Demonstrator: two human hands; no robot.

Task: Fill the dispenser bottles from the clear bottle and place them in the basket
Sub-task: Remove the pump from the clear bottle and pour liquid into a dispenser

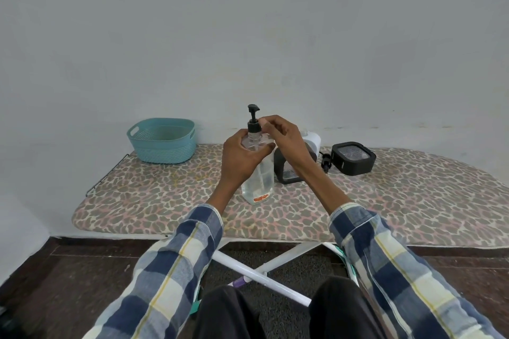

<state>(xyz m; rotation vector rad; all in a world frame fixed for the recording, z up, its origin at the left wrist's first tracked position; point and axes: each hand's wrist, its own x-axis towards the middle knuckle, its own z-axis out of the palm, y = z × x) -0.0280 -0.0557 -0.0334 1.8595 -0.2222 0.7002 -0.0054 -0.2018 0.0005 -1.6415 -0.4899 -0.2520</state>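
Observation:
A clear bottle (258,179) with a black pump top (253,121) stands upright on the ironing board (170,201). My left hand (242,158) grips its shoulder from the left. My right hand (286,136) is beside the pump collar, fingertips pinching at the neck. A black square dispenser (286,170) stands just behind my right wrist, mostly hidden. A second black square dispenser (354,157) lies further right, with a loose black pump (325,160) next to it. The teal basket (162,140) sits at the board's back left and looks empty.
A white object (313,142) stands behind my right hand, against the wall. The leopard-print board runs wide to the right; its white legs cross below the front edge. A metal rack sticks out at the board's left end.

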